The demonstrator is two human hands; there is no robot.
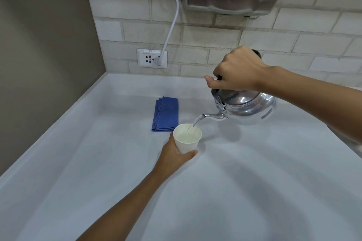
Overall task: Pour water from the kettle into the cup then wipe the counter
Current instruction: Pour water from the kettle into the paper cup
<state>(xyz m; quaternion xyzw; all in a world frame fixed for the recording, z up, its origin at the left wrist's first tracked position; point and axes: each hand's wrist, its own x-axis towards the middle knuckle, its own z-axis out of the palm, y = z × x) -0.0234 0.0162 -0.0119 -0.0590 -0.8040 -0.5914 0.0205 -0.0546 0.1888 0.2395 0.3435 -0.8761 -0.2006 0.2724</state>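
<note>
Right now I'm in the pouring step: my right hand (238,70) has its grip clamped on the dark handle of the kettle (248,108), held tilted at centre right of the frame, clear of the counter (254,191), and a thin clear stream runs from the spout (212,116) down into the cup (187,138). My left hand (174,155) has its grip wrapped around the lower part of the cup, just below the middle of the frame; whether the cup's base touches the counter I cannot tell. The cup looks partly filled, so I judge the pour is well along but not done. The next move, as I read it, calls for easing the kettle back level before the water nears the rim, setting it down, then reaching for the cloth (165,114), which lies folded just above and left of the cup, close behind it on the counter. The kettle is polished metal, round and squat, with a thin curved spout and a domed lid. The cup is white, tapered, thin-walled, likely paper, so I would squeeze lightly. The cloth is blue, soft and nappy, folded to a long rectangle. The counter is pale, smooth and matte, and I see no spill on it.
</note>
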